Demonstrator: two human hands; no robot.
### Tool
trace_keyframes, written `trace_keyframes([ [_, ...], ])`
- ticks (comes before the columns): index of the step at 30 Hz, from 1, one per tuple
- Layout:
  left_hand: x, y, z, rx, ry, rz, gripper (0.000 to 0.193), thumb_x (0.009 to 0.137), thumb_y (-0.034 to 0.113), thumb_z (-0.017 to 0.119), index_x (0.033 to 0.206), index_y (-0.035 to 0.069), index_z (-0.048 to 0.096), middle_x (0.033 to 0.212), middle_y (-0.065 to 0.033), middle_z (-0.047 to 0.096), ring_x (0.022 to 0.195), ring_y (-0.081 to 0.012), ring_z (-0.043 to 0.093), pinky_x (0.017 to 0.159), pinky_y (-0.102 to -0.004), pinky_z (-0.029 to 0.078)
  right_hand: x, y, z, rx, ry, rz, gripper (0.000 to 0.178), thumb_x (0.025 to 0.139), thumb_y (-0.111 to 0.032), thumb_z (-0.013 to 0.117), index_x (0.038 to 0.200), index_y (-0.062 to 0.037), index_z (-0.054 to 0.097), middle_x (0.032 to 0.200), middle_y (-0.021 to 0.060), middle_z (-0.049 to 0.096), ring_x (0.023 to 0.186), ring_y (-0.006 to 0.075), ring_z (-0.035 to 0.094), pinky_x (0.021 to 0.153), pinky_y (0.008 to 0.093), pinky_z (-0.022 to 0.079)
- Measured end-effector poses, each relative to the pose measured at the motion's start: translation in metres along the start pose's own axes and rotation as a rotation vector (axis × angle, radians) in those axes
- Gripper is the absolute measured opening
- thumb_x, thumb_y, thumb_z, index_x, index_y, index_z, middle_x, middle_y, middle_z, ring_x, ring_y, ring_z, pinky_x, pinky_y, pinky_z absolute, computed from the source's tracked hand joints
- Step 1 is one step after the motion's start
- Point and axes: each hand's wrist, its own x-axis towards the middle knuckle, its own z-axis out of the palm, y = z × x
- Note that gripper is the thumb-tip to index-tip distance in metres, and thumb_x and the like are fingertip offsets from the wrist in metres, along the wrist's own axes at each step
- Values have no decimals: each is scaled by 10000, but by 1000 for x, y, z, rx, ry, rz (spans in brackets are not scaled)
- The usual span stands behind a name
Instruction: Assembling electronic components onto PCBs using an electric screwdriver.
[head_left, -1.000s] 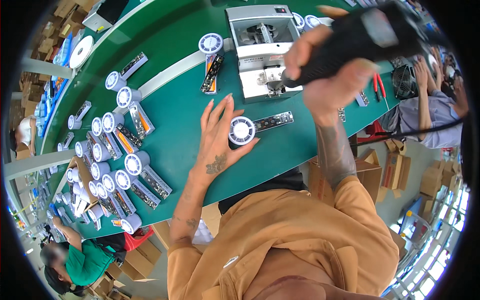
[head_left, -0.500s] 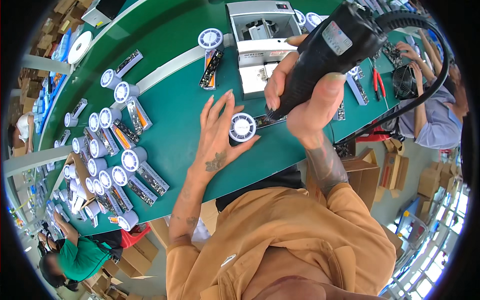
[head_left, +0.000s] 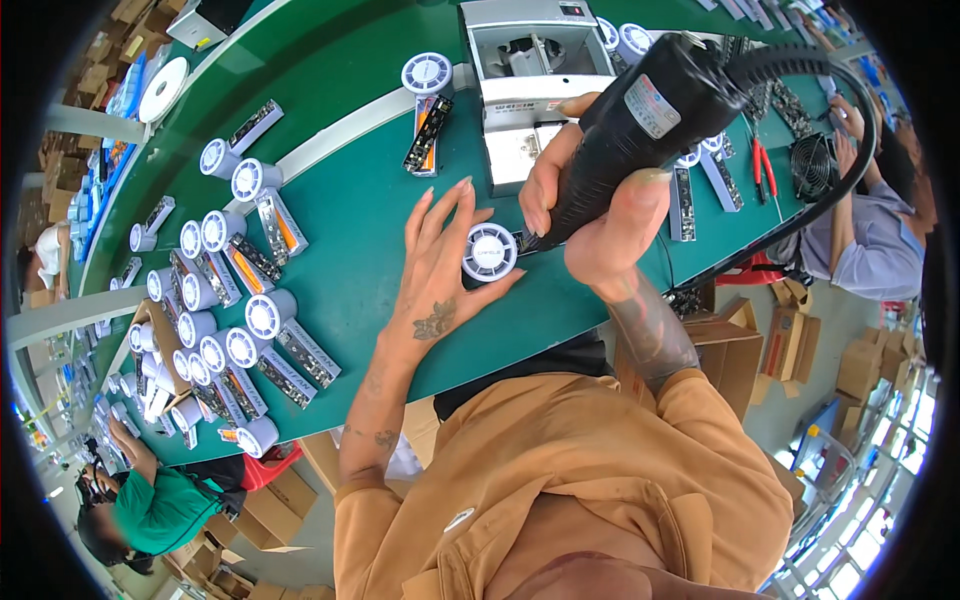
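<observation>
My left hand (head_left: 437, 262) curls round a white handheld fan (head_left: 490, 252) whose round slotted head faces up at the table's near edge. Thumb on one side and fingers on the other, it keeps the fan pinched. My right hand (head_left: 612, 222) grips a thick black electric screwdriver (head_left: 640, 120), tilted with its lower end down by the fan's handle part. Knuckles and tool mostly cover that handle, and the screwdriver's bit cannot be made out. A black cable (head_left: 862, 160) loops from the tool's top down the right side.
A grey metal screw feeder (head_left: 540, 88) stands just beyond my hands. Several white fans with exposed circuit boards (head_left: 300, 352) lie at left, beside a cardboard box (head_left: 165, 345). Red-handled pliers (head_left: 763, 168) and a black round fan (head_left: 815, 165) lie at right, near a co-worker's arms.
My right hand has brought the screwdriver left and slightly down, closer to the fan in my left hand. The left hand keeps its grip almost unmoved.
</observation>
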Motion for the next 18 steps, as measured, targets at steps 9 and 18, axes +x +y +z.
trace_keyframes([
  [9, 0, 2, -1, -12, 9, 4, 1050, 709, 228, 888, 1525, -58, 294, 1199, -154, 687, 1359, -339, 476, 1172, -555, 254, -15, 6, 1, 86, -73, -10, 896, 867, -775, 532, 1263, 20, 408, 659, 103, 540, 483, 164, 510, 462, 292, 425],
  [18, 15, 26, -22, 218, -237, -67, 676, 723, 259, 862, 1289, 5, 596, 1241, -143, 656, 1286, -310, 547, 1079, -463, 401, -27, 9, -7, 184, -147, 52, 856, 765, -785, 669, 1116, -31, 469, 676, 96, 575, 579, 168, 559, 514, 302, 442],
])
